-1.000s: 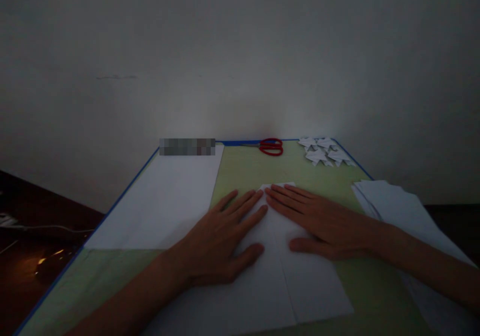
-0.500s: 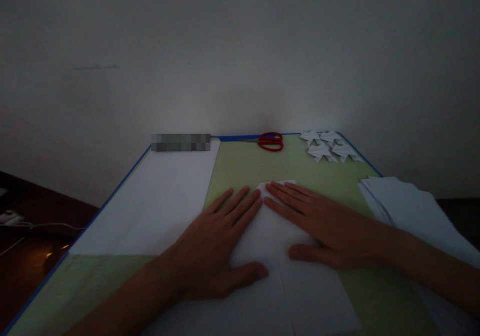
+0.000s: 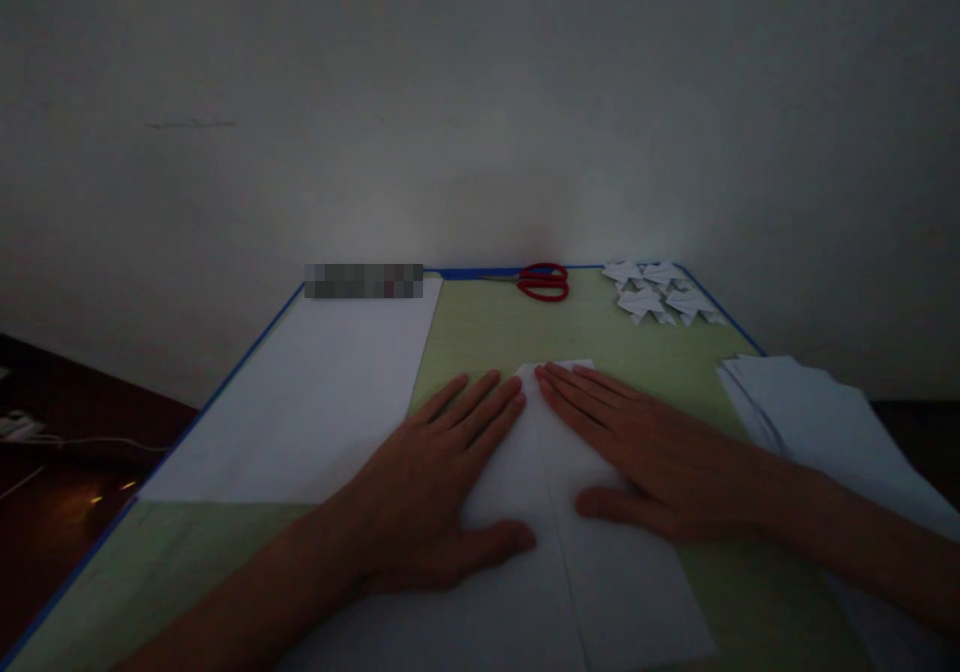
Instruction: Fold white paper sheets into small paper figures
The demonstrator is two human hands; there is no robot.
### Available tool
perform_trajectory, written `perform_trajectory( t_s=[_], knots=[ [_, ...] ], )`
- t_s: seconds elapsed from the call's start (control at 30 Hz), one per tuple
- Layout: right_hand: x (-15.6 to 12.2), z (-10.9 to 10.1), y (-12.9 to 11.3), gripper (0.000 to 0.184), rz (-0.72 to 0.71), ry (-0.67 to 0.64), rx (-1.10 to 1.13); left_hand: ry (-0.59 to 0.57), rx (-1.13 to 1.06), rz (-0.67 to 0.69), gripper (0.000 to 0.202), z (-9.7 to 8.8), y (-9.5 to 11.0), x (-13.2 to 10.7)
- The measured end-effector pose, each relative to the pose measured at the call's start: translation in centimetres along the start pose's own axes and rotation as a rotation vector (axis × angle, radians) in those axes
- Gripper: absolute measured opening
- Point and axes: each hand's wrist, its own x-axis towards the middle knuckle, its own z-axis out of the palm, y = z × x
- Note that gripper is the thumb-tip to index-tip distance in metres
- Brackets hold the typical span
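Head view: the left hand [image 3: 431, 492] and the right hand [image 3: 660, 452] rest palm down on the creased sheet [image 3: 517, 477], which lies in the middle of the table [image 3: 487, 332], reaching toward its near edge. Compared with a second earlier, the left index finger has drawn back from the crease and the right fingertips have shifted slightly toward the far edge; a narrow gap now parts the two sets of fingertips, and the paper between them shows more fully. The sheet itself appears unmoved, which suggests that it is being smoothed and pressed in place. Both hands are spread flat, apart from each other, and clamped on nothing. Counted: two hands; one creased sheet; one plain sheet [image 3: 300, 392] along the left edge; one pair of scissors [image 3: 529, 281] at the far edge; four folded paper figures [image 3: 643, 304] in the far right corner; one pixelated object [image 3: 364, 282] in the far left corner; and one paper stack [image 3: 817, 412] at the right edge, its sheets not countable.
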Motion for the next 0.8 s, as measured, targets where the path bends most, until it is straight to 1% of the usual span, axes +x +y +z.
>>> perform_trajectory(
  t_s=[0.13,0.3,0.53,0.67,0.73,0.8],
  knots=[
    [0.0,0.0,-0.3,0.097,0.016,-0.003,-0.007,0.003,0.002,0.004,0.101,0.0,0.0,0.0],
    [0.0,0.0,-0.2,0.095,-0.004,0.0,0.008,0.015,-0.011,0.001,0.101,0.2,-0.2,-0.1],
    [0.4,-0.6,1.4,0.083,-0.079,-0.009,0.04,0.015,-0.011,0.018,0.102,0.2,-0.3,-0.2],
    [0.8,-0.8,2.1,0.076,-0.078,-0.006,0.011,-0.003,-0.004,0.019,0.101,0.0,-0.4,-0.2],
    [1.2,-0.7,2.1,0.07,-0.062,0.024,-0.021,-0.018,-0.009,0.027,0.101,-0.1,-0.5,-0.2],
    [1.9,-0.6,2.1,0.063,0.011,0.098,-0.045,-0.025,-0.013,0.032,0.098,-0.2,-0.6,-0.2]
  ],
)
